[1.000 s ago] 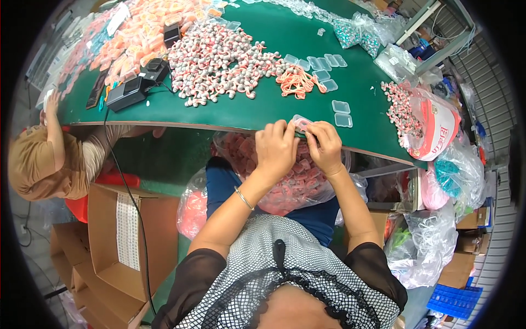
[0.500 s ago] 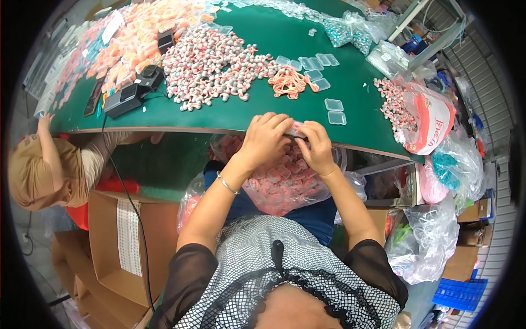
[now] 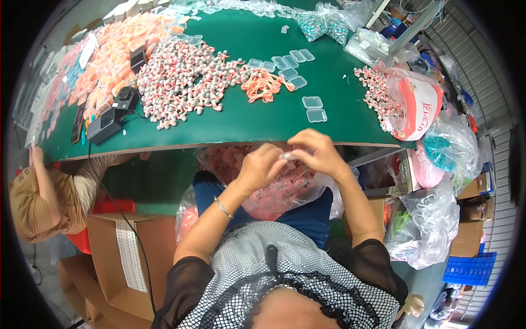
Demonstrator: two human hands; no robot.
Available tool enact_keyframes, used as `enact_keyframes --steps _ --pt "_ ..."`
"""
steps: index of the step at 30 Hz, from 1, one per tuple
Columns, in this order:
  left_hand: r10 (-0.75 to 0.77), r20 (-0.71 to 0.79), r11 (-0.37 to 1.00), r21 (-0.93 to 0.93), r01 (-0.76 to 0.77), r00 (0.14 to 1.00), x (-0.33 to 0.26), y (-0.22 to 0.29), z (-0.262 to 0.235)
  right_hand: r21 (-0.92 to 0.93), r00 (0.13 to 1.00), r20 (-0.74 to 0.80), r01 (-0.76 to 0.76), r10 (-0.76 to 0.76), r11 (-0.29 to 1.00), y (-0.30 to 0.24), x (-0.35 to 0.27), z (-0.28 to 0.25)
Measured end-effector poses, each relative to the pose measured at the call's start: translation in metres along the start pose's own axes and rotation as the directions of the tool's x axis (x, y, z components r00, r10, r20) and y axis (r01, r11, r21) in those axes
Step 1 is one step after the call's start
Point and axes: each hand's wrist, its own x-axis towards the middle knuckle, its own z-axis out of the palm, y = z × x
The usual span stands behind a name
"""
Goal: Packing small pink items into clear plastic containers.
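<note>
Left hand (image 3: 257, 168) and right hand (image 3: 316, 153) pinch a small case (image 3: 287, 157) — pale, shiny, mostly hidden.

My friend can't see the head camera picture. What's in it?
A person's left hand and right hand meet at a small pale item above a clear bag of pink items. Beyond, a green table holds pink-and-grey pieces, orange cords and clear cases.

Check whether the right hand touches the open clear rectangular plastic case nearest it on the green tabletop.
Apart: the head view shows green tabletop between the right hand and open case.
</note>
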Motion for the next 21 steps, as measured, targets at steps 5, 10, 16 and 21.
enact_keyframes --steps 5,10,16,21 --pt "-0.083 0.096 0.981 0.186 0.064 0.992 -0.034 -0.035 0.067 -0.460 0.898 -0.429 -0.309 0.096 0.832 0.041 0.031 -0.015" --pt "-0.330 0.419 0.918 0.349 0.186 0.846 -0.068 -0.093 0.118 -0.628 0.935 -0.338 -0.308 0.106 0.715 0.058 0.042 -0.002" --pt "-0.006 0.198 0.994 0.112 -0.016 0.980 -0.042 -0.041 0.036 -0.429 0.984 -0.168 -0.131 0.064 0.894 0.040 0.023 -0.011" --pt "0.106 -0.263 0.885 0.465 0.030 0.959 0.032 -0.001 -0.071 -0.441 0.999 -0.038 0.001 -0.020 0.897 0.032 0.022 -0.022"
